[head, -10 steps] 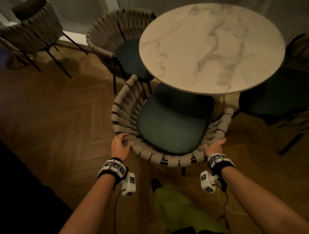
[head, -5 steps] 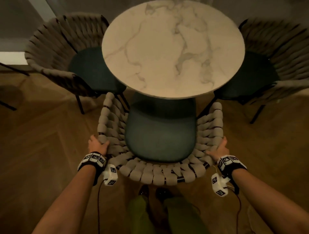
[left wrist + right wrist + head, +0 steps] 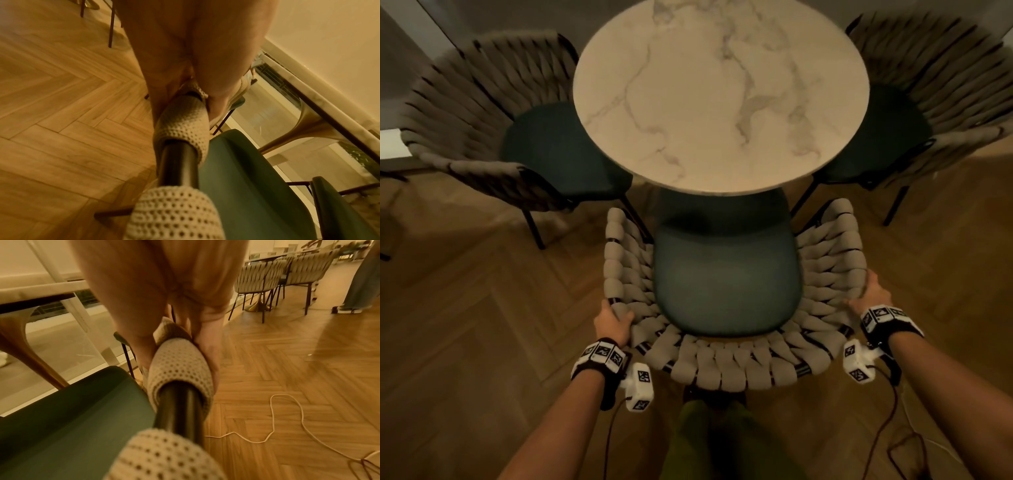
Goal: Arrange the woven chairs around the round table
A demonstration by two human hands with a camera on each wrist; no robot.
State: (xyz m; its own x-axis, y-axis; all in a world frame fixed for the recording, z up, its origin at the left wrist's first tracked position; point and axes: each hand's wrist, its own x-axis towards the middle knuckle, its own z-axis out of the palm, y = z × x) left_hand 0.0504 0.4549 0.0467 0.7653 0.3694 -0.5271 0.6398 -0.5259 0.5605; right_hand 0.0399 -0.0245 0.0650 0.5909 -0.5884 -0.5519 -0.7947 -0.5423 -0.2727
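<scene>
A woven chair (image 3: pixel 729 363) with a dark green seat stands right in front of me, its seat front tucked under the round marble table (image 3: pixel 719 96). My left hand (image 3: pixel 613 320) grips the left side of its woven back rim (image 3: pixel 180 123). My right hand (image 3: pixel 869 294) grips the right side of the rim (image 3: pixel 180 363), fingers curled round the wrapped tube. Two more woven chairs flank the table, one at the left (image 3: pixel 493 126) and one at the right (image 3: pixel 941 89), both with seats pushed under the top.
Herringbone wood floor (image 3: pixel 465 325) lies all round. A loose cord (image 3: pixel 287 418) trails on the floor to my right. Further woven chairs (image 3: pixel 267 275) stand at another table in the distance, with a person's legs (image 3: pixel 362 280) beside them. My own legs (image 3: pixel 709 442) stand just behind the chair.
The near chair has swung round to face the table squarely and slid in under its edge. Both hands have shifted outward along the rim to its sides.
</scene>
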